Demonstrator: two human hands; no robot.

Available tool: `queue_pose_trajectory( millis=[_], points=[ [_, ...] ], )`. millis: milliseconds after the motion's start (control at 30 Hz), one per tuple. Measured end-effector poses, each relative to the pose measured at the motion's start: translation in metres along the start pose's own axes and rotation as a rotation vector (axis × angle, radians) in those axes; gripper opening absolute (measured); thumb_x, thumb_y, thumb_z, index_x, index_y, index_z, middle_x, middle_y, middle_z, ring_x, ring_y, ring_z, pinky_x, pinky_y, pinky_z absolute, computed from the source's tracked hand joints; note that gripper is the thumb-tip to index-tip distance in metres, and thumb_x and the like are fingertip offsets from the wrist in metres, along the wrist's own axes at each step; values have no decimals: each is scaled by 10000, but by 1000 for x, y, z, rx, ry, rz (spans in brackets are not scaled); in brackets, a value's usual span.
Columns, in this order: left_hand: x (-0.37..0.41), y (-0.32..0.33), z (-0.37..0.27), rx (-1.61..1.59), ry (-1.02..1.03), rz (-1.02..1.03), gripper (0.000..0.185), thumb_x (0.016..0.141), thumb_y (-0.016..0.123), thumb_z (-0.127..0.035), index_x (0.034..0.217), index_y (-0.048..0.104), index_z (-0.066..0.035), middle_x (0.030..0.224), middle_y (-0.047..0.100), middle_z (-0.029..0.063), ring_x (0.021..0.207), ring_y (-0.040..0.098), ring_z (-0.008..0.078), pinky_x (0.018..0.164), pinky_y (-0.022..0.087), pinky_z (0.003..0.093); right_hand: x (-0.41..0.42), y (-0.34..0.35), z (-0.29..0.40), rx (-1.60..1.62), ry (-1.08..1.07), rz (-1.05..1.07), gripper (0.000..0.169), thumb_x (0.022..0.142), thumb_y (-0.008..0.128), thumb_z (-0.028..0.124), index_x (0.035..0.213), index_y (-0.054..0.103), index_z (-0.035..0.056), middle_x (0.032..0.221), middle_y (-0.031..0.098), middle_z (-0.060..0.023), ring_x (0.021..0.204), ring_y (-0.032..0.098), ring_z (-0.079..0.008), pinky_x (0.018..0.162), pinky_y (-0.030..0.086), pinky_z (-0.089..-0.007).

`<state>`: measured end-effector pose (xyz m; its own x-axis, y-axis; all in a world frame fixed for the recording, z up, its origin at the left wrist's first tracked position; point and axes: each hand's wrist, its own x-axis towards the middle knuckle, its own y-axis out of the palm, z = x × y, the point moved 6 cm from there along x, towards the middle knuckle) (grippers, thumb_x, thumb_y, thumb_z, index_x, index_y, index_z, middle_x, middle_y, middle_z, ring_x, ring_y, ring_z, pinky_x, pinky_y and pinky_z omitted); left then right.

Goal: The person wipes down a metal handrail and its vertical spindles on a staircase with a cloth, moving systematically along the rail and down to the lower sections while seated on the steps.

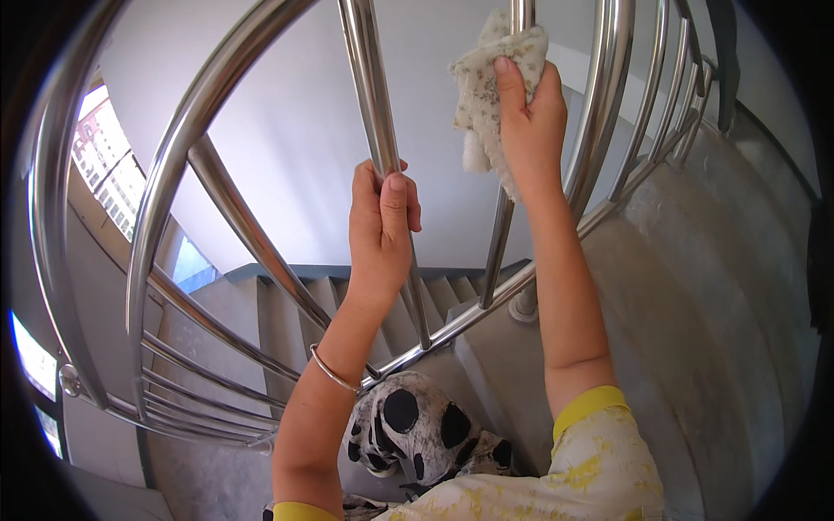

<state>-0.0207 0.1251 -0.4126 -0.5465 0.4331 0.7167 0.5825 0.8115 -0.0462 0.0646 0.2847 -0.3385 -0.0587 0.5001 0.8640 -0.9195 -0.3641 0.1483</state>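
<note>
Polished metal bars of a stair railing rise in front of me. My left hand (pixel 384 228) is wrapped around one upright baluster (pixel 370 84) near the middle of the view. Farther right and higher up, my right hand (pixel 534 124) presses a pale patterned cloth (pixel 479 98) around another baluster (pixel 498 241). The cloth hangs loosely below the fingers and hides that bar's middle stretch. A thin bangle (pixel 332 371) circles my left wrist.
A bottom rail (pixel 456 325) joins the balusters, and a thick post (pixel 603 98) stands right of my right hand. Concrete steps (pixel 664 312) climb on the right. Beyond the railing, a lower flight (pixel 306 299) descends beside a white wall (pixel 280 189). A window (pixel 111 163) lies at left.
</note>
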Motion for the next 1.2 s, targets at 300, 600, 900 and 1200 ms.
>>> queue_pose_trajectory(
  millis=[300, 600, 900, 1200],
  points=[
    [-2, 0, 0, -13, 4, -17, 297, 1000, 335, -323, 1030, 432, -44, 700, 452, 2, 544, 426, 59, 497, 366, 192, -66, -10, -34, 68, 89, 37, 250, 905, 575, 204, 996, 486, -11, 804, 614, -123, 678, 592, -174, 633, 473, -293],
    [-1, 1, 1, -26, -4, -8, 312, 998, 340, -336, 1036, 433, -41, 699, 449, 1, 547, 424, 59, 495, 363, 190, -143, -22, -77, 121, 214, 101, 216, 888, 550, 98, 1050, 454, -6, 870, 608, -108, 772, 589, -164, 708, 474, -294],
    [-2, 1, -2, -28, -8, -9, 300, 1001, 335, -321, 1043, 433, -41, 707, 451, 2, 557, 433, 62, 501, 372, 194, -220, -36, -120, 66, 310, 132, 232, 861, 495, 72, 1064, 441, -27, 879, 597, -154, 793, 602, -238, 735, 468, -333],
    [-3, -2, -4, 54, -47, 25, 306, 999, 335, -324, 1046, 428, -36, 708, 451, 5, 584, 446, 74, 549, 385, 204, -281, -43, -167, 62, 530, 65, 373, 944, 380, 162, 1264, 422, -25, 1123, 556, -140, 1023, 546, -229, 887, 422, -322]
  ],
)
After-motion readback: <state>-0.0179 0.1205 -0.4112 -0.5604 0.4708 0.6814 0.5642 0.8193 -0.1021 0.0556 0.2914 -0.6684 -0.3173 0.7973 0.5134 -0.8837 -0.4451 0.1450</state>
